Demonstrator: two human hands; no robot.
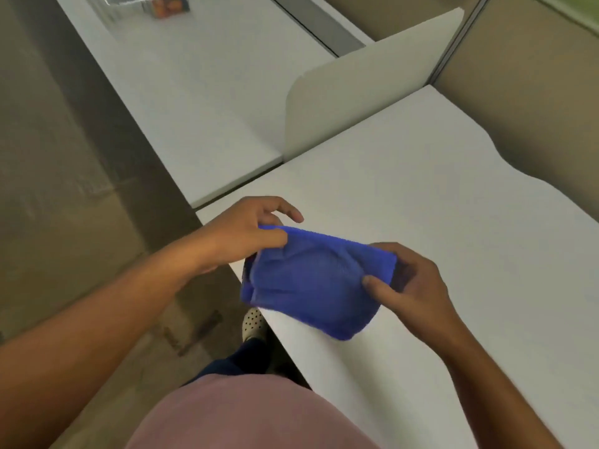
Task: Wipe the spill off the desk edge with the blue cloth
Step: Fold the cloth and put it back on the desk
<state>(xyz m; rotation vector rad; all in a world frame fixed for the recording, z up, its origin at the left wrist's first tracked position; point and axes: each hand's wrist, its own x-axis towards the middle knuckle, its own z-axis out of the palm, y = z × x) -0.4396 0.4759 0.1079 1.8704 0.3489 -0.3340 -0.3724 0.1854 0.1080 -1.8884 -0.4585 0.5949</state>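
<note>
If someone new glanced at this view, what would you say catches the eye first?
The bright blue cloth, bunched over the white desk's near edge, held at its ends by the left hand and right hand. Behind, a white divider panel separates two desks.

The blue cloth (311, 280) is a soft, folded textile of vivid blue, bunched with creases and held above the near edge of the white desk (453, 222), its lower corner hanging toward the surface. The desk top is plain, smooth and matte; no spill can be made out on it.
</note>
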